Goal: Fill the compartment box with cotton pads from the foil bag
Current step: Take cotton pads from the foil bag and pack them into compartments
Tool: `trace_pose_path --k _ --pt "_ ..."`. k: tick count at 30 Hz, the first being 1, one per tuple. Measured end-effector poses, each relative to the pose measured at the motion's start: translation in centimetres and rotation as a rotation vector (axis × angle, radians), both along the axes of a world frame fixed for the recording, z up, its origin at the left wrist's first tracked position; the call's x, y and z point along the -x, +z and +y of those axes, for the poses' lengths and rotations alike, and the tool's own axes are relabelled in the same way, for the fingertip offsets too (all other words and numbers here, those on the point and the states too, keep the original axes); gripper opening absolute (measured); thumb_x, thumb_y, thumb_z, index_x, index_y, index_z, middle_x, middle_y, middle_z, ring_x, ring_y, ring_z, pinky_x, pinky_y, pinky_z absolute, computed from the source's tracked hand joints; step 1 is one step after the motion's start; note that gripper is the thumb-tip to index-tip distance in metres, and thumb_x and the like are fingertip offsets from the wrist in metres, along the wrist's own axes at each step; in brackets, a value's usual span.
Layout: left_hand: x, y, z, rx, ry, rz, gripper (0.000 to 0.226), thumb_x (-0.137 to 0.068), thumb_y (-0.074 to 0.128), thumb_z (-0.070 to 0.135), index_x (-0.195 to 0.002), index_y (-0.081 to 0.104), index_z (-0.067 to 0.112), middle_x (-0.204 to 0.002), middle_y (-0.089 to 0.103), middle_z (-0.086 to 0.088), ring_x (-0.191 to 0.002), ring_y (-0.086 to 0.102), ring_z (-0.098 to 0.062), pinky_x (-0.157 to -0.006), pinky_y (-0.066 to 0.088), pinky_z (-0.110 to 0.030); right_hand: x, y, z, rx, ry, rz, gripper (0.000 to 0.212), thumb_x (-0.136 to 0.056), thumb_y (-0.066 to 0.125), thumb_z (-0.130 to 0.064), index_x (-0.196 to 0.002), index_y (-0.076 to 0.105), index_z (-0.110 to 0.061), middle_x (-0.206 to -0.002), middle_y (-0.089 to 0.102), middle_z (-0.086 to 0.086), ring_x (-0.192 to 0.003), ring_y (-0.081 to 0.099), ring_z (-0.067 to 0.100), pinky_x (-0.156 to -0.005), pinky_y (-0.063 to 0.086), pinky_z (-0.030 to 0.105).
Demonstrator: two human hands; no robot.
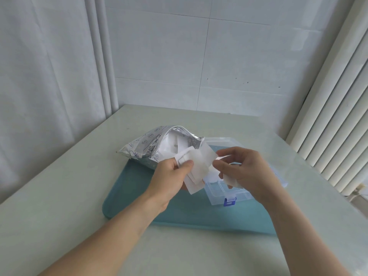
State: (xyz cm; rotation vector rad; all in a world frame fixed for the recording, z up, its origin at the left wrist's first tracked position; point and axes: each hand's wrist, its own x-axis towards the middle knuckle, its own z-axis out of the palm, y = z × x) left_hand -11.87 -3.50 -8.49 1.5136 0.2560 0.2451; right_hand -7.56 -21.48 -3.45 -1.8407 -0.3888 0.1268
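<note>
We face a corner where a wall of large pale tiles [229, 56] meets the far edge of a pale, glossy tabletop [69, 196], which fills the lower half of our view. On our left a white curtain [43, 66] hangs in soft vertical folds down to the table's edge. On our right a white ribbed radiator [342, 126] stands slanted in the wide-angle view. A few small dark specks mark the tiles. The light is soft, even and daylight-like.
</note>
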Motion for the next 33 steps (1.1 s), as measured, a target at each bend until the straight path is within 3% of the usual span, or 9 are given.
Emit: trace_pose_path --k 6,11,13,17,23,26,29,31,33 --pt "0.3 0.1 -0.3 0.006 -0.091 -0.002 0.018 -0.101 0.056 0.014 -0.101 0.073 0.008 -0.097 0.077 -0.013 -0.092 0.074 -0.033 -0.085 0.059 -0.053 0.2 -1.1 1.5 0.075 0.029 -0.041 0.013 -0.083 0.080 -0.018 -0.095 0.077 -0.022 -0.078 0.071 -0.001 -0.051 0.060 0.016 -0.046 0.047 0.025" --pt "0.5 0.6 -0.4 -0.004 -0.111 0.005 0.039 -0.083 0.067 0.034 -0.104 0.071 0.002 -0.100 0.076 -0.017 -0.095 0.072 -0.040 -0.087 0.055 -0.062 0.4 -1.1 2.1 0.061 -0.042 -0.067 0.009 -0.091 0.070 -0.016 -0.084 0.075 -0.013 -0.055 0.063 -0.007 -0.038 0.050 0.011 -0.040 0.042 0.022" --pt "0.5 0.5 -0.4 0.022 -0.123 0.017 0.032 -0.089 0.066 0.028 -0.103 0.070 0.001 -0.099 0.076 -0.018 -0.090 0.073 -0.042 -0.084 0.057 -0.058 0.4 -0.9 2.1 0.018 -0.128 -0.119 0.011 -0.092 0.069 -0.016 -0.082 0.074 -0.015 -0.052 0.064 -0.004 -0.037 0.050 0.010 -0.041 0.041 0.020" --pt "0.4 0.4 -0.1 0.200 -0.149 0.043 0.018 -0.102 0.051 0.008 -0.105 0.066 -0.001 -0.090 0.075 -0.017 -0.072 0.074 -0.033 -0.053 0.056 -0.031 0.8 -0.7 2.0 -0.199 -0.178 -0.394 0.011 -0.086 0.077 -0.009 -0.082 0.079 -0.019 -0.081 0.067 -0.002 -0.045 0.058 0.013 -0.045 0.045 0.021" --pt "0.6 1.4 0.5 0.326 -0.191 0.043 0.029 -0.102 0.049 0.021 -0.113 0.068 0.002 -0.093 0.074 -0.020 -0.074 0.073 -0.036 -0.054 0.056 -0.030 -0.4 -2.5 2.0 0.219 0.040 -0.604 0.012 -0.084 0.080 -0.012 -0.090 0.082 -0.023 -0.099 0.057 -0.006 -0.072 0.060 0.004 -0.065 0.041 0.007" --pt "0.7 1.5 0.3 0.316 -0.173 0.033 0.037 -0.103 0.050 0.031 -0.110 0.068 0.000 -0.092 0.074 -0.021 -0.073 0.072 -0.038 -0.056 0.057 -0.033 -0.3 -2.4 1.8 0.327 0.114 -0.529 0.012 -0.085 0.080 -0.017 -0.089 0.082 -0.028 -0.097 0.055 -0.009 -0.077 0.056 0.006 -0.067 0.038 0.009" --pt "0.6 0.9 0.1 0.175 -0.138 -0.014 0.019 -0.101 0.056 0.014 -0.105 0.068 -0.001 -0.089 0.074 -0.019 -0.067 0.072 -0.034 -0.056 0.057 -0.032 -0.2 -1.6 1.3 0.315 0.109 -0.424 0.010 -0.089 0.075 -0.026 -0.086 0.078 -0.035 -0.087 0.058 -0.013 -0.071 0.056 0.003 -0.065 0.038 0.014" --pt "0.5 0.6 0.1 0.138 -0.120 -0.031 0.016 -0.100 0.056 0.009 -0.103 0.068 -0.001 -0.089 0.074 -0.017 -0.066 0.072 -0.033 -0.055 0.057 -0.032 -0.2 -0.9 1.0 0.105 0.052 -0.333 0.015 -0.097 0.064 -0.021 -0.091 0.076 -0.026 -0.066 0.053 -0.012 -0.056 0.050 0.008 -0.057 0.038 0.020" --pt "0.5 0.6 0.1 0.106 -0.127 -0.038 0.015 -0.100 0.057 0.010 -0.104 0.067 -0.001 -0.088 0.074 -0.015 -0.067 0.072 -0.034 -0.056 0.057 -0.034 0.0 -0.6 1.0 -0.215 0.109 -0.110 0.028 -0.103 0.044 -0.006 -0.103 0.071 -0.012 -0.063 0.036 0.005 -0.053 0.034 0.017 -0.050 0.028 0.024"
